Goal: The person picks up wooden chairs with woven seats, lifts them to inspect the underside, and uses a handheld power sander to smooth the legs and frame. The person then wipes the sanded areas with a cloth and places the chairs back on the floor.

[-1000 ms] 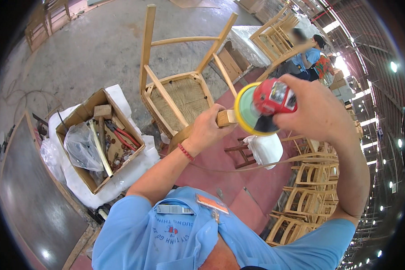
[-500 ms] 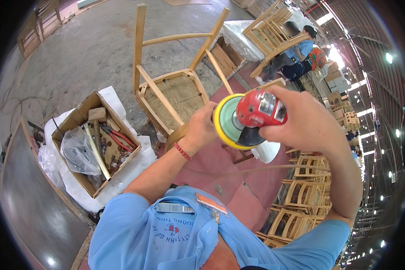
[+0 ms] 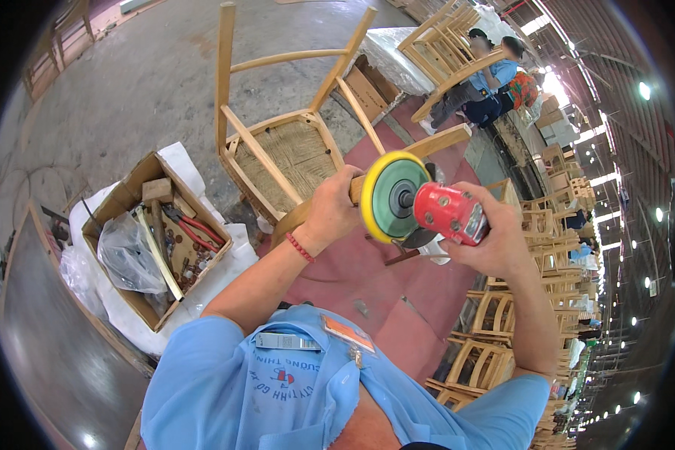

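Note:
A light wooden chair (image 3: 283, 191) with a woven seat stands tipped over before me, legs pointing up and away. My left hand (image 3: 333, 206), with a red bead bracelet at its wrist, is closed around a wooden bar of this chair. In my right hand (image 3: 495, 244) is a red handheld disc sander (image 3: 448, 213). Its round pad (image 3: 390, 196), yellow at the rim and green on the face, is turned toward the left and tilted up at me. The pad overlaps the bar beside my left hand; whether they touch, I cannot tell.
At left, a cardboard box (image 3: 120, 281) holds a mallet, red-handled pliers (image 3: 195, 229) and a plastic bag. Several wooden chairs (image 3: 495, 315) line the right side. Two people (image 3: 495, 75) are at the far right, near another upturned chair (image 3: 457, 67). Reddish sheeting (image 3: 352, 292) covers the floor below.
My right hand has lowered slightly and turned the sander, so more of the pad's face shows. My left hand keeps its hold on the chair. The whole view has shifted a little.

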### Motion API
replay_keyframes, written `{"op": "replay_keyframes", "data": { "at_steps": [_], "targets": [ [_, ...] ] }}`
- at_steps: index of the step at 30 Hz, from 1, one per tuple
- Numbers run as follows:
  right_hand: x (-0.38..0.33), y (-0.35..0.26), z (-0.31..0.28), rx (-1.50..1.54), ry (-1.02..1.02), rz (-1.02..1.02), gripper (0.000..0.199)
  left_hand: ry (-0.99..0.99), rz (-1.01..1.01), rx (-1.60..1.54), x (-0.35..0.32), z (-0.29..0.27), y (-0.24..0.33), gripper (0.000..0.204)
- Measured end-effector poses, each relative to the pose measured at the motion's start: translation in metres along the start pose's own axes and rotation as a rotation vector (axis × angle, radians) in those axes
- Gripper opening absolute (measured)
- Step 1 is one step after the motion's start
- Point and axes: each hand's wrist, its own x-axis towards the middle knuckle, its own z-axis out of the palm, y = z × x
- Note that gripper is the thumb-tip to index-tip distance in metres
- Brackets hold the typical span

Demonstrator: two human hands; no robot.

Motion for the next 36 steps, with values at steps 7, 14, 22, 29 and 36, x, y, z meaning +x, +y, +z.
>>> {"op": "replay_keyframes", "data": {
  "at_steps": [7, 14, 22, 29, 36],
  "targets": [
    [-0.005, 0.025, 0.005, -0.029, 0.142, 0.065, 0.067, -0.001, -0.015, 0.057, -0.001, 0.000, 0.003, 0.039],
    [-0.002, 0.011, -0.028, 0.021, 0.054, 0.184, 0.067, 0.050, -0.029, 0.070, -0.004, 0.008, 0.003, 0.040],
    [0.048, 0.025, -0.036, -0.118, -0.021, -0.262, 0.062, 0.158, 0.034, 0.182, -0.006, 0.015, 0.000, 0.045],
    [0.086, 0.099, -0.050, 0.326, -0.094, -0.293, 0.065, 0.210, -0.130, 0.186, -0.010, 0.020, 0.015, 0.037],
    [0.115, 0.127, -0.004, 0.459, -0.304, -0.517, 0.062, 0.262, -0.079, 0.170, -0.010, 0.023, 0.018, 0.036]
  ]
}}
